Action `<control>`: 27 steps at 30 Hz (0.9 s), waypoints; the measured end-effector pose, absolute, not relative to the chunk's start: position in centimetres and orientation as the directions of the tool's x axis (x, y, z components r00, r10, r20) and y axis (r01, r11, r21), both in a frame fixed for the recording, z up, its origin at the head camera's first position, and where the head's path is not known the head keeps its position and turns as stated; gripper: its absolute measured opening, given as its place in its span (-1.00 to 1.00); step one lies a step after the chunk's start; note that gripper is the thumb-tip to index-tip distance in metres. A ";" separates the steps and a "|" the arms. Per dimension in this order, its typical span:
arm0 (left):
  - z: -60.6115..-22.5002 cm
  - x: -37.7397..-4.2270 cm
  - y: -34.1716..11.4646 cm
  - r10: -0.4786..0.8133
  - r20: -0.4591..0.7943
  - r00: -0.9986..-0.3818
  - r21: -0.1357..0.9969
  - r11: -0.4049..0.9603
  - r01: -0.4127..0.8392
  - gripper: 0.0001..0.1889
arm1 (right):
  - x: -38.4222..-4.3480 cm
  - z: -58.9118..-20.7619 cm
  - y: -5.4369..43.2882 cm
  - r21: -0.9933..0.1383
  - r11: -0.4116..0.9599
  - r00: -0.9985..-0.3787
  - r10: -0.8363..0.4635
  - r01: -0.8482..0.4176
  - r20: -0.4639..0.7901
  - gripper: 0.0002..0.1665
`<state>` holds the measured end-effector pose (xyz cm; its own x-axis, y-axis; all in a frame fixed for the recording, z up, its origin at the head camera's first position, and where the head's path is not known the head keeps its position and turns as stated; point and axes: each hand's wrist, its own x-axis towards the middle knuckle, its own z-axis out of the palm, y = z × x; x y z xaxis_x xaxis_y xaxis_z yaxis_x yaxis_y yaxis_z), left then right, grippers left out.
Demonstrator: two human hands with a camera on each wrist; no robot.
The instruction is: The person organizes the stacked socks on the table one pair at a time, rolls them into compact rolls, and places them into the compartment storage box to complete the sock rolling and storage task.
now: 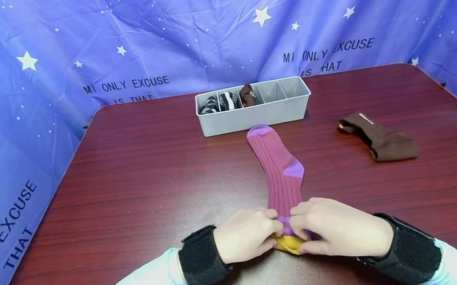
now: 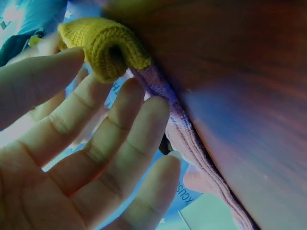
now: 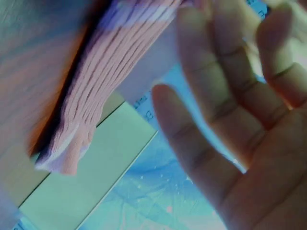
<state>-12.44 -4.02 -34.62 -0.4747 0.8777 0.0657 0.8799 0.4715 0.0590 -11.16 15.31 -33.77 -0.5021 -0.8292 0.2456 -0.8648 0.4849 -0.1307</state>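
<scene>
A dusty-pink ribbed sock (image 1: 277, 169) with purple toe and heel lies flat on the table, toe pointing away. Its yellow cuff (image 1: 288, 244) is rolled over at the near end, and the left wrist view shows the roll (image 2: 110, 50) from its side. My left hand (image 1: 248, 234) pinches the left edge of this roll between thumb and fingers. At the right edge, my right hand (image 1: 340, 227) grips the cuff, thumb low and fingers bent over the top. In the right wrist view the ribbed leg (image 3: 105, 81) stretches away beside the fingers; the cuff is hidden there.
Behind the sock's toe stands a grey divided box (image 1: 253, 117). Two black-and-white rolled socks (image 1: 229, 101) and a brown one (image 1: 247, 95) fill its left compartments. A brown sock (image 1: 382, 138) lies on the dark red table (image 1: 128, 188) at the right.
</scene>
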 end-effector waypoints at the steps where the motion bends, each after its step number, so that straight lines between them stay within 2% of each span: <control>1: -34.7 -12.4 -4.0 0.877 0.071 -0.475 0.058 0.471 0.880 -0.97 | -11.1 -33.8 15.2 -0.140 0.468 -0.489 -0.840 -0.872 0.236 -0.59; 7: -34.8 -12.5 -4.0 0.882 0.102 -0.461 0.043 0.459 0.887 -0.89 | -11.0 -34.0 15.1 -0.135 0.460 -0.478 -0.855 -0.878 0.198 -0.61; 14: -34.9 -12.6 -4.1 0.845 0.170 -0.508 0.121 0.493 0.861 -0.90 | -11.4 -34.3 15.4 -0.111 0.543 -0.552 -0.797 -0.833 0.246 -0.69; 20: -34.6 -12.3 -4.2 0.840 0.202 -0.504 0.049 0.505 0.862 -0.88 | -11.7 -34.3 15.6 -0.089 0.584 -0.589 -0.781 -0.807 0.208 -0.76; 27: -34.4 -12.3 -4.1 0.861 0.135 -0.490 -0.024 0.497 0.867 -0.89 | -11.9 -34.5 15.6 -0.095 0.611 -0.616 -0.760 -0.786 0.209 -0.72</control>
<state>-12.27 -4.08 -34.41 -0.4897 0.8614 0.1346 0.8675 0.4969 -0.0239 -11.95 15.57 -34.50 -0.6157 -0.7598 0.2086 -0.7860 0.6109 -0.0950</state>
